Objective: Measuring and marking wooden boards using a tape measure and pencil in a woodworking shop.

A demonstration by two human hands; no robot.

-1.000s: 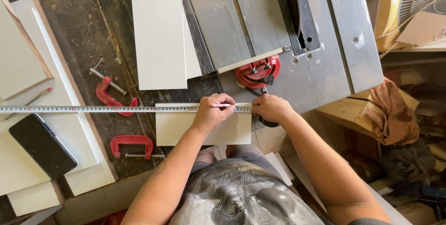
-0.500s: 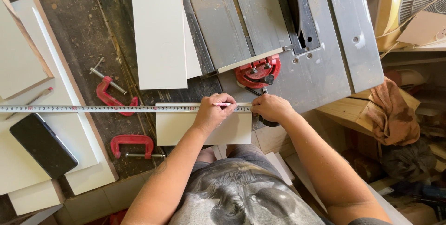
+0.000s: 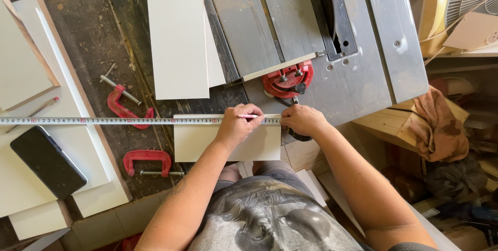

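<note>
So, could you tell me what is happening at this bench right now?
A person is measuring a small white board at the bench's near edge. A tape measure lies stretched along its top edge. The left hand holds a pencil against the tape, while the right hand pins the tape's end. Red clamps lie nearby, unused.

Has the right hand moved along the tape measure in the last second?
No. The right hand rests at the same end of the yellow-white tape measure, just below the red clamp on the grey saw table, as before.
</note>
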